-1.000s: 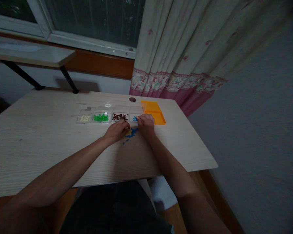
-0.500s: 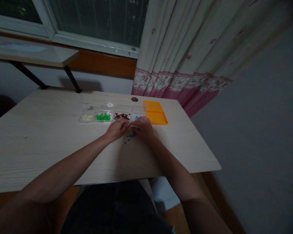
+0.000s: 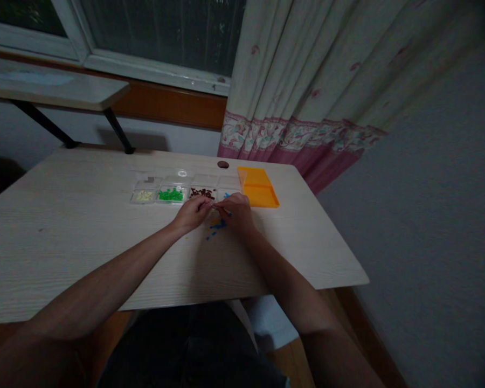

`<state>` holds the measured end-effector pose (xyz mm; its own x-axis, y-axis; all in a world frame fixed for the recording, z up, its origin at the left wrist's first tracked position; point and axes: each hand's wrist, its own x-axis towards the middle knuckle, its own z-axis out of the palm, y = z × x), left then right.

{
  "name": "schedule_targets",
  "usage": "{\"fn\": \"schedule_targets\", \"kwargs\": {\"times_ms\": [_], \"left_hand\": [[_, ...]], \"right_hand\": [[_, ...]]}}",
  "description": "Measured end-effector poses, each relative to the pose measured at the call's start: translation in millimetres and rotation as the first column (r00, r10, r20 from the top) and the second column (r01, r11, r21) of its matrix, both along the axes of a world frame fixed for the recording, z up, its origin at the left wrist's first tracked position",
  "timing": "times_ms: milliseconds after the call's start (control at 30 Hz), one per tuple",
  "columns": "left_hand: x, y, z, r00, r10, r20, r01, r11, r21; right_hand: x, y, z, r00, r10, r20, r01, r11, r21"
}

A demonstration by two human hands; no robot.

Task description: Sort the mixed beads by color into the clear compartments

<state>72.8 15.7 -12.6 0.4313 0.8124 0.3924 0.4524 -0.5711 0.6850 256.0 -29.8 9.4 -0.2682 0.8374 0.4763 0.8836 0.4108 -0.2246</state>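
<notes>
Head view: a pale worktop [image 3: 84,242] carries a row of clear boxes [image 3: 143,202] with small pieces inside and, at their right end, an open orange case [image 3: 262,196]. Before the boxes, the right hand [image 3: 236,212] and left hand [image 3: 194,212] meet at the fingertips; in this dim light I cannot tell what they pinch. Just below, loose blue pieces [image 3: 217,226] and yellow pieces [image 3: 215,221] lie scattered, probably light, stiff and slippery, best nipped singly by their edges.
</notes>
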Motion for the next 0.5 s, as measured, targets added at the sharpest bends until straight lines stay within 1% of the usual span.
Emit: {"fn": "schedule_targets", "kwargs": {"times_ms": [133,167,233,333,400,500], "left_hand": [[-0.3,0.9,-1.0,1.000,-0.010,-0.001,0.010,1.000,-0.024],[-0.4,0.8,-1.3,1.000,-0.013,-0.002,0.013,0.999,-0.030],[-0.6,0.2,-1.1,1.000,-0.019,-0.012,0.018,0.999,-0.032],[-0.7,-2.2,1.4,0.998,-0.037,-0.059,0.035,0.999,-0.026],[-0.7,-4.1,4.0,0.995,-0.048,-0.091,0.046,0.999,-0.026],[-0.5,-6.6,7.8,0.991,-0.059,-0.121,0.057,0.998,-0.025]], "right_hand": [[5.8,1.0,2.3,1.000,0.001,-0.013,-0.001,1.000,0.006],[9.4,2.7,2.3,0.999,-0.027,-0.028,0.027,0.999,0.019],[18.4,7.9,0.6,0.989,-0.126,-0.075,0.130,0.990,0.058],[31.2,17.8,-5.9,0.951,-0.259,-0.171,0.279,0.954,0.107],[35.8,23.2,-11.4,0.929,-0.301,-0.213,0.329,0.938,0.109],[36.4,27.3,-17.5,0.923,-0.319,-0.217,0.343,0.936,0.083]]}}
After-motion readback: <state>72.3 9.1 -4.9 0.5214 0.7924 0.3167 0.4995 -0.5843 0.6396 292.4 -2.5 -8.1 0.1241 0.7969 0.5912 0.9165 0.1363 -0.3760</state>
